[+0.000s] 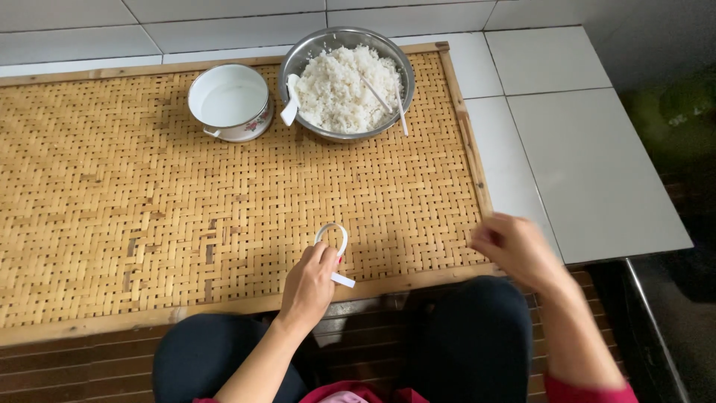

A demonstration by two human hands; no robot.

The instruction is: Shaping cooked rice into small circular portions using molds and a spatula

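Left hand (309, 283) pinched, right hand (514, 250) blurred, loosely curled

White loop (333, 237) at the left fingertips (322, 254), tan herringbone-woven mat (149, 201), white rice (344, 88), flower-printed white pot (230, 102), silver bowl (309, 51)

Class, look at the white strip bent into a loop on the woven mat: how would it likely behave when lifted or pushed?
The white strip is thin and narrow, so probably very light. It curves into a loop under the left hand, suggesting it bends easily yet may spring back. Standing on edge on the bumpy woven mat, it would likely tip or snag rather than slide smoothly.
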